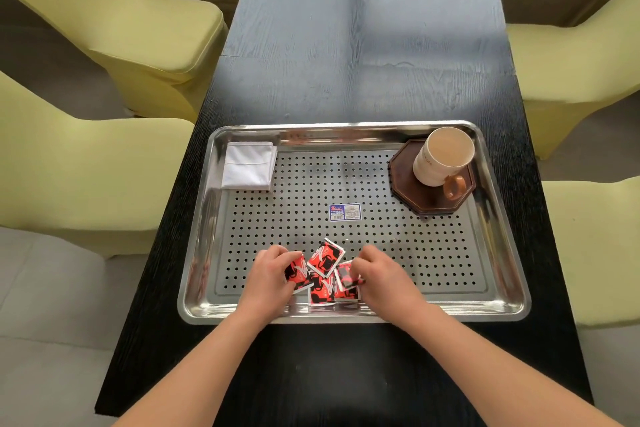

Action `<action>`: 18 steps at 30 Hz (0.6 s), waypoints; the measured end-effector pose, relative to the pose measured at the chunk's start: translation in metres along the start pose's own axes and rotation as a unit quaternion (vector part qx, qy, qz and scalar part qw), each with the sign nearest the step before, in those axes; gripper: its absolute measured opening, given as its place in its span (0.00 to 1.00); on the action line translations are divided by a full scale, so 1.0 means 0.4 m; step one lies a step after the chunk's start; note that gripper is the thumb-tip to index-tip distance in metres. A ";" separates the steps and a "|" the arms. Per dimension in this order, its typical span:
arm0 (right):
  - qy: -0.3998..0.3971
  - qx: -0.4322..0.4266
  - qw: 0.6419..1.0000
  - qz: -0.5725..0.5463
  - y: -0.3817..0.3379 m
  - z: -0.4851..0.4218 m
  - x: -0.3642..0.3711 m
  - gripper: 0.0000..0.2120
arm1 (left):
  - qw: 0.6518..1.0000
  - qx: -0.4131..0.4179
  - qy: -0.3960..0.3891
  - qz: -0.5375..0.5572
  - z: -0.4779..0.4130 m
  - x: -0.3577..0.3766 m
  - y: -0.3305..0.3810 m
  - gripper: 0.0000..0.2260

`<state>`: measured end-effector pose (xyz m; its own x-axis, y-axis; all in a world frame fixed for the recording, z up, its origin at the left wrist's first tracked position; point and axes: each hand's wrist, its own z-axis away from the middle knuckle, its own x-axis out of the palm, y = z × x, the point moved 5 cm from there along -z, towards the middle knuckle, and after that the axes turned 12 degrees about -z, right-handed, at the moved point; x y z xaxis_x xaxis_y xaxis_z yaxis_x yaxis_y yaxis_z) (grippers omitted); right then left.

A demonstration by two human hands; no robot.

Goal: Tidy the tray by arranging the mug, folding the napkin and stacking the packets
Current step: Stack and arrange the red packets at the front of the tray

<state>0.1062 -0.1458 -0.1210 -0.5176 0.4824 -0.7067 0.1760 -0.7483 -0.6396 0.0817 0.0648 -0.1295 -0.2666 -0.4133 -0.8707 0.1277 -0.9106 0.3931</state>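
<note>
The left hand (pixel 273 274) has its fingers curled over the outermost of the red, black and white packets (pixel 322 289). The right hand (pixel 381 274) pinches the one on the opposite side of the cluster. Both hands are closed on packets, with the loose pile lying between them. The packets overlap at odd angles, one of them tilted on the far side of the pile, just beyond the fingertips, so they are not yet a stack.

Judging by this, the stacking step is in hand. The next move calls for drawing the two held packets in over the middle ones, turning each square to the others, then tapping the edges flush.

Just under the wrists runs the raised near rim of the steel tray (pixel 450 317). The packets lie close against it, so there is little slack to pull towards the body. Beyond the hands the perforated floor is open apart from a small blue label (pixel 344 212). That is the free room for sliding or spreading the pile.

Far ahead of the left hand, in the tray's corner, lies the white napkin (pixel 247 165), which looks already folded. Far ahead of the right hand, in the other corner, the cream mug (pixel 443 156) stands upright on a dark octagonal coaster (pixel 429 201), its handle turned towards the person. Both are well apart from the packets and out of the hands' way.

The tray rests on a dark table (pixel 346 45) with bare wood beyond it. Yellow-green covered chairs (pixel 138 28) flank both sides.
</note>
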 end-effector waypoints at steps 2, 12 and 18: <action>-0.061 0.024 0.998 -0.006 0.009 0.003 0.021 0.09 | 0.999 -0.031 -0.004 0.017 0.000 -0.001 -0.009 0.22; -0.020 0.088 0.995 -0.036 0.022 -0.025 0.014 0.21 | 0.927 -0.178 -0.085 0.319 0.006 -0.037 -0.036 0.16; -0.021 0.145 0.989 -0.032 0.036 -0.034 0.032 0.20 | 0.958 -0.140 -0.124 0.216 -0.004 0.006 0.046 0.15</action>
<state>0.1136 -0.1441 -0.1433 -0.5561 0.5180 -0.6500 -0.1027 -0.8188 -0.5648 0.0847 0.0471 -0.1249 -0.3457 -0.7722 -0.5332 0.5195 -0.6307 0.5765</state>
